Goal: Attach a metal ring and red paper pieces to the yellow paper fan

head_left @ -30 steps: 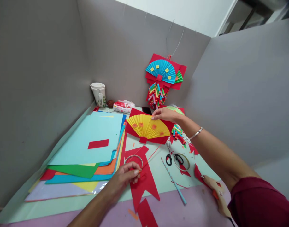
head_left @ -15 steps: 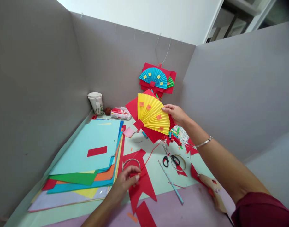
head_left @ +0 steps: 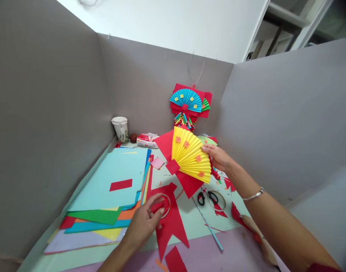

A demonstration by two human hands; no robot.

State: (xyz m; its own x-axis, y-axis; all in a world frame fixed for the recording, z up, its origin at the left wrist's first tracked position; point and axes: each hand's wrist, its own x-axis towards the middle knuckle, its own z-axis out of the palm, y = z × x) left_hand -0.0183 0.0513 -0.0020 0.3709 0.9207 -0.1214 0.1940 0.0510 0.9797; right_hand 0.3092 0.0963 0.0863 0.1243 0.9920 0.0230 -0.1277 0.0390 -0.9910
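Note:
My right hand (head_left: 217, 156) pinches a yellow pleated paper fan (head_left: 191, 156) by its outer right edge. Small orange squares dot the fan, and a red square covers its pivot. Red card (head_left: 190, 185) backs it, and the whole piece is held up above the table. Lower left, my left hand (head_left: 146, 217) has its fingers curled about a thin pale ring (head_left: 169, 206), which looks like a roll of tape. Beneath this hand lies a red paper banner (head_left: 173, 223) with a notched end. A red cord shows partly below the fan.
Coloured sheets (head_left: 105, 185) are stacked at left. Black-handled scissors (head_left: 201, 198), another ring (head_left: 224, 204), a patterned stick (head_left: 214, 236) and a glue gun (head_left: 259, 238) lie at right. A blue fan decoration (head_left: 186, 99) hangs at the back wall near a cup (head_left: 120, 128).
The fan has come lower and slightly right in my right hand. My left fingers have shifted onto the ring, which has moved a little right. The view has tilted up slightly.

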